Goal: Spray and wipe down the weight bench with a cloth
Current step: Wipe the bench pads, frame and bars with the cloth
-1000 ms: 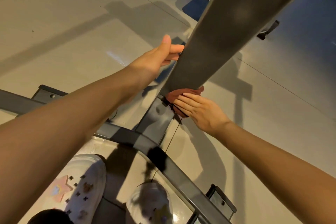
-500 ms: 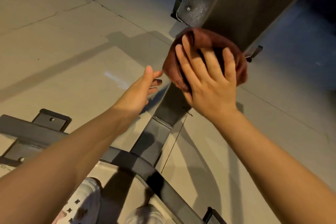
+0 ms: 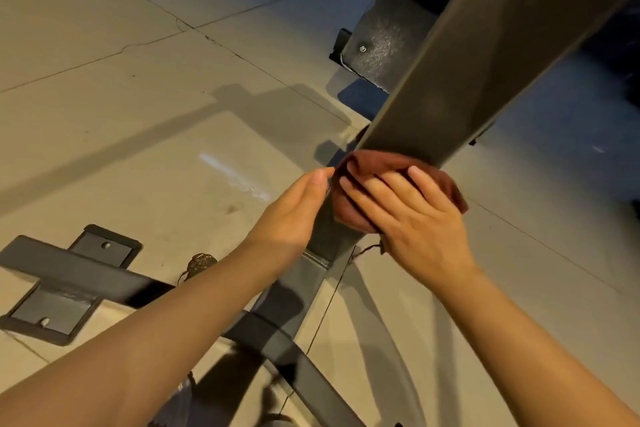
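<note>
A pale concrete floor (image 3: 145,121) with thin cracks fills most of the view. Across it, from the far right down toward the near middle, runs the dark metal bench (image 3: 491,55): a broad slanted beam that narrows to a post, joined near the bottom to a cross bar (image 3: 86,270) lying left to right. A flat foot plate (image 3: 104,248) with bolt holes sits under the bar at the near left. A second dark plate (image 3: 384,35) with a screw stands behind the beam, far right.

The right hand (image 3: 412,218) lies flat on a reddish-brown cloth (image 3: 377,166), fingers straight and slightly spread, pressing it against the beam's lower end. The cloth wraps the front of the beam, at the middle of the scene.

The left hand (image 3: 294,211) is just left of the cloth, thumb extended toward the cloth's edge. Whether it pinches the edge cannot be told, and its other fingers are hidden.
</note>
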{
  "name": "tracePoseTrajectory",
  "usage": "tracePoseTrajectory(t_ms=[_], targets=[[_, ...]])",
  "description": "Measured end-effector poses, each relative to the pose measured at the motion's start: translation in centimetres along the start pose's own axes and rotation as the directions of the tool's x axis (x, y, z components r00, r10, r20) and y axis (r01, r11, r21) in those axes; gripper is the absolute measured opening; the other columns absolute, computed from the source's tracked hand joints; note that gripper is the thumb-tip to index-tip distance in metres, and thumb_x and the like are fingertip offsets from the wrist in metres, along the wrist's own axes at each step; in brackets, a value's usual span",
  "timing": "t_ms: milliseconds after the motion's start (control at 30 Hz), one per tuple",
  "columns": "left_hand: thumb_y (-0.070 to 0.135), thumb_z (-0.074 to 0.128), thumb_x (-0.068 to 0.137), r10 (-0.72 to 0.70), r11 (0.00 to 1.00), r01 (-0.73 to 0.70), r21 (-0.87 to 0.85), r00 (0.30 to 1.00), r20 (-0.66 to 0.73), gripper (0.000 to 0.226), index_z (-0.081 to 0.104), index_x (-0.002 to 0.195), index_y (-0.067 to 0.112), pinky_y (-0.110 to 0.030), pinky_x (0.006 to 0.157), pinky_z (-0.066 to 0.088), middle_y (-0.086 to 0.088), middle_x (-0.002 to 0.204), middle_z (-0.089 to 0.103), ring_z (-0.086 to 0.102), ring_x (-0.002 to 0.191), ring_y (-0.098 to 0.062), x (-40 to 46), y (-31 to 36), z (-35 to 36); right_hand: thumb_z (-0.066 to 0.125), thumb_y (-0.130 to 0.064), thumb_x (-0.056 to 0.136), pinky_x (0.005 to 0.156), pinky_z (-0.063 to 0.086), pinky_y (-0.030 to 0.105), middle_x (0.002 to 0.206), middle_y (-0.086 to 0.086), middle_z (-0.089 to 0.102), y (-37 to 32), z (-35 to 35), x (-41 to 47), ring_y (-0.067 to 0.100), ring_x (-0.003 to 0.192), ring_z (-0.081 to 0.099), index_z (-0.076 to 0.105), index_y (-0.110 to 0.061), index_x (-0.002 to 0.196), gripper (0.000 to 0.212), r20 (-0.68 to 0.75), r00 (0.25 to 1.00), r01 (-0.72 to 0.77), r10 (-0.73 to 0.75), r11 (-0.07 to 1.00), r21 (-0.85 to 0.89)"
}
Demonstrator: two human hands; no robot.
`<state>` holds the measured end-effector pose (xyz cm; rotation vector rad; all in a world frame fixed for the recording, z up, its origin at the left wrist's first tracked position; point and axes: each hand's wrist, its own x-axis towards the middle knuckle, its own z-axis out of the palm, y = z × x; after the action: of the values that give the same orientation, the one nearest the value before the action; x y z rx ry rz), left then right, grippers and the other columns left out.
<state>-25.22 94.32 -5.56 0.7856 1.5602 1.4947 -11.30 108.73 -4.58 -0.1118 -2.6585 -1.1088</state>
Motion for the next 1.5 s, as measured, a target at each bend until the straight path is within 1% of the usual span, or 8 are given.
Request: tracePoseTrajectory(t_ms=[333,533,633,800,900,1167,1333,1500], targets=[[0.056,0.021,0.098,0.021,0.997,-0.019,0.078,0.999,-0.027,0.046,0.041,0.137,0.041,-0.040,0.112,0.033,0.009,0.141,0.047,0.043,0.131,-0.014,-1.8,7.2,-0.2,0.046,-0.028,0.096,0.119,-0.007,0.038,0.155,0.009,0.034,10.2,-9.5,6.7,0.028,0.141,0.024,0.038,-0.017,0.149,0.055,-0.300,0.907,-0.314,0.295,0.949,-0.018],[0.043,0.026,0.102,0.060,0.993,-0.053,0.103,0.996,-0.070,0.026,0.048,0.116,0.043,-0.030,0.102,0.041,0.013,0.120,0.056,0.054,0.109,-0.002,-6.6,8.8,-2.6,0.082,-0.005,0.067,0.119,0.003,0.038,0.136,0.012,0.057,4.6,-6.9,3.5,0.031,0.125,0.043,0.051,-0.010,0.137,0.076,-0.004,0.980,-0.193,0.198,0.961,0.197],[0.039,0.026,0.103,0.023,0.991,-0.015,0.131,0.998,-0.058,0.029,0.054,0.111,0.039,-0.028,0.094,0.043,0.008,0.113,0.059,0.056,0.106,-0.006,-8.4,9.5,-3.4,0.085,-0.008,0.066,0.116,0.016,0.032,0.122,0.005,0.065,2.5,-7.6,2.3,0.024,0.116,0.057,0.066,-0.014,0.119,0.056,0.145,0.986,-0.131,0.083,0.921,0.366],[0.042,0.025,0.103,0.035,0.974,-0.022,0.225,0.998,-0.054,0.035,0.052,0.123,0.032,-0.037,0.106,0.039,0.006,0.117,0.059,0.054,0.113,-0.012,-10.6,14.6,-3.6,0.062,-0.014,0.093,0.097,0.042,0.022,0.115,-0.004,0.058,2.8,-12.3,0.3,0.005,0.100,0.048,0.060,-0.021,0.115,0.023,0.221,0.929,-0.366,0.295,0.660,0.656],[0.044,0.026,0.103,0.065,0.961,-0.060,0.271,0.998,-0.010,0.036,0.051,0.126,0.030,-0.037,0.105,0.039,0.004,0.121,0.058,0.054,0.111,-0.013,-12.5,18.7,-2.2,0.050,-0.010,0.096,0.080,0.035,0.000,0.114,-0.012,0.057,3.1,-17.7,-0.2,-0.004,0.094,0.043,0.058,-0.027,0.120,0.030,0.249,0.829,-0.496,0.501,0.453,0.741],[0.049,0.036,0.101,-0.104,0.993,0.109,-0.045,0.990,0.095,0.040,0.056,0.123,0.021,-0.040,0.080,0.058,-0.001,0.101,0.064,0.066,0.089,-0.018,-17.7,27.2,3.5,0.042,-0.001,0.075,0.087,0.035,0.000,0.109,-0.013,0.058,5.3,-27.8,0.4,-0.006,0.100,0.049,0.062,-0.015,0.117,0.049,0.028,0.613,-0.363,0.790,0.249,0.898],[0.016,0.061,0.093,0.095,0.928,-0.096,-0.359,0.995,-0.022,0.024,0.061,0.117,0.013,-0.027,0.068,0.056,-0.004,0.100,0.067,0.067,0.081,-0.013,-18.0,33.5,4.4,0.047,0.006,0.072,0.088,0.033,0.000,0.111,-0.032,0.049,8.7,-33.0,0.9,-0.022,0.105,0.045,0.054,-0.029,0.117,0.057,-0.159,0.532,-0.232,0.832,0.324,0.917],[-0.001,0.064,0.085,0.169,0.952,-0.166,-0.258,0.986,-0.009,0.034,0.065,0.116,0.013,-0.026,0.066,0.050,-0.006,0.093,0.069,0.064,0.074,-0.014,-18.0,35.9,3.9,0.047,0.012,0.067,0.103,0.039,0.016,0.129,-0.004,0.057,8.3,-34.1,2.2,0.000,0.124,0.048,0.057,-0.017,0.126,0.067,-0.262,0.538,-0.139,0.801,0.391,0.910]])
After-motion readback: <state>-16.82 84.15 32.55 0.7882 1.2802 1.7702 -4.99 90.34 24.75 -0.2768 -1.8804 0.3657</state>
